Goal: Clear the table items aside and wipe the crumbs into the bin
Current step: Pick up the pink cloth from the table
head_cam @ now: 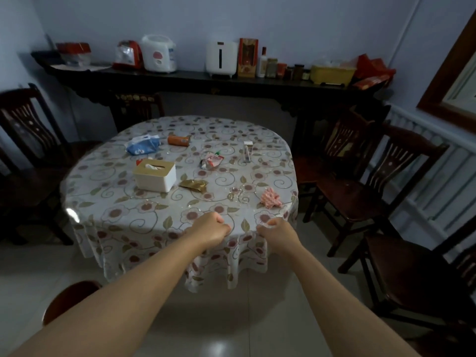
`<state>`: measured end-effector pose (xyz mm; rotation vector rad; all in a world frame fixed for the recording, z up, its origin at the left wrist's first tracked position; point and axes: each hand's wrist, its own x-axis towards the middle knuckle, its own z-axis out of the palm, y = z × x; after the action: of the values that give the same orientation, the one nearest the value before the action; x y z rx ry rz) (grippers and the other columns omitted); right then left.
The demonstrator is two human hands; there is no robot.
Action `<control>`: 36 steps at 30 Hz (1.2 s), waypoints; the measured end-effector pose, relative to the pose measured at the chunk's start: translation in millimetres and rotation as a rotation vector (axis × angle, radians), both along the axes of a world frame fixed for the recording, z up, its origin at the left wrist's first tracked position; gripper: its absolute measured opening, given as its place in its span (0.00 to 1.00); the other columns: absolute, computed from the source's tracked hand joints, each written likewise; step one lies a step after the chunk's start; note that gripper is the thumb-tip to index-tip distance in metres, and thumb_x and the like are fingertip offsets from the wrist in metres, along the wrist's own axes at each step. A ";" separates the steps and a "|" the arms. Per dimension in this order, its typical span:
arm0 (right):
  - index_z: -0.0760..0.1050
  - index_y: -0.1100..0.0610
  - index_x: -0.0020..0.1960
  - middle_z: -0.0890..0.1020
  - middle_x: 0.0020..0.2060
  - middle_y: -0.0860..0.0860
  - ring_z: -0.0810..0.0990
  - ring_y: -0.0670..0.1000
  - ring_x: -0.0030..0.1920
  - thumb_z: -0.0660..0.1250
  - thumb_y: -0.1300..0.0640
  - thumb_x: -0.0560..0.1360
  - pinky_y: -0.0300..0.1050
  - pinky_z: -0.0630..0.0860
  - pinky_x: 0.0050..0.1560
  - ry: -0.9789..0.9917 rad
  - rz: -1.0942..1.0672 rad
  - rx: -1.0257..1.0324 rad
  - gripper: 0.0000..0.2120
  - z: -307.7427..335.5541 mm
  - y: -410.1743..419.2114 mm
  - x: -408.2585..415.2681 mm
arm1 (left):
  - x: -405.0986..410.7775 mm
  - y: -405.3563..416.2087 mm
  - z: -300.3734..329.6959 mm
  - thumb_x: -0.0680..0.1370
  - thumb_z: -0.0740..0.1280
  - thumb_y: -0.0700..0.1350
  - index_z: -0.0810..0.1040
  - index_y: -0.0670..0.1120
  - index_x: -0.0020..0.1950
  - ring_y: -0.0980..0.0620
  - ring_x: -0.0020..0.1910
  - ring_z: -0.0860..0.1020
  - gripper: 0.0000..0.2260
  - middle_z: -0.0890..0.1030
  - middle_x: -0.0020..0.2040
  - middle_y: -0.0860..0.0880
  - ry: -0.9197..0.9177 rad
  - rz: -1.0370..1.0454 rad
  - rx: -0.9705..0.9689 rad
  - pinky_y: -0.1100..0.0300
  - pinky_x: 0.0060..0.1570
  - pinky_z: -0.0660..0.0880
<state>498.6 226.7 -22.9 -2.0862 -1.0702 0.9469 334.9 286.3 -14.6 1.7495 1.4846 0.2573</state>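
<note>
A round table (123,217) under a floral cloth carries a white tissue box (155,174), a blue wipes pack (142,144), an orange can lying on its side (179,140), a crumpled red-and-white wrapper (211,161), a gold wrapper (193,185), a small white carton (247,150) and a pink cloth (271,198). Crumbs (235,193) lie scattered near the middle. My left hand (212,228) and my right hand (277,231) hover at the table's near edge, both with fingers curled shut and holding nothing.
Dark wooden chairs stand to the left (25,130) and right (365,176) of the table. A long dark sideboard (195,82) with appliances and jars runs along the back wall. A round red-brown object (70,298) stands on the floor at lower left.
</note>
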 end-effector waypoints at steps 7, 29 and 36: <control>0.67 0.61 0.67 0.75 0.62 0.57 0.74 0.53 0.49 0.66 0.50 0.73 0.43 0.67 0.37 -0.087 -0.084 -0.080 0.26 -8.3 85.6 80.6 | 64.5 114.2 -7.3 0.77 0.65 0.51 0.74 0.47 0.58 0.48 0.53 0.78 0.12 0.78 0.54 0.46 0.041 -0.096 0.006 0.50 0.58 0.74; 0.66 0.58 0.65 0.75 0.55 0.55 0.78 0.55 0.53 0.62 0.53 0.76 0.48 0.74 0.51 -0.022 0.084 -0.146 0.20 -35.1 192.8 192.3 | 202.6 187.5 -40.1 0.77 0.65 0.47 0.69 0.52 0.35 0.46 0.49 0.79 0.11 0.77 0.46 0.45 0.099 0.045 -0.085 0.56 0.48 0.72; 0.68 0.65 0.65 0.77 0.59 0.62 0.79 0.60 0.53 0.61 0.56 0.76 0.56 0.77 0.56 -0.048 0.106 -0.134 0.21 -29.3 204.2 197.3 | 209.9 191.5 -33.3 0.77 0.65 0.50 0.74 0.46 0.60 0.47 0.54 0.79 0.14 0.79 0.57 0.45 0.073 0.065 -0.107 0.55 0.53 0.73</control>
<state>695.9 430.9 -52.2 -2.1881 -1.1813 1.0497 544.8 477.9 -47.9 1.6433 1.5805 0.1456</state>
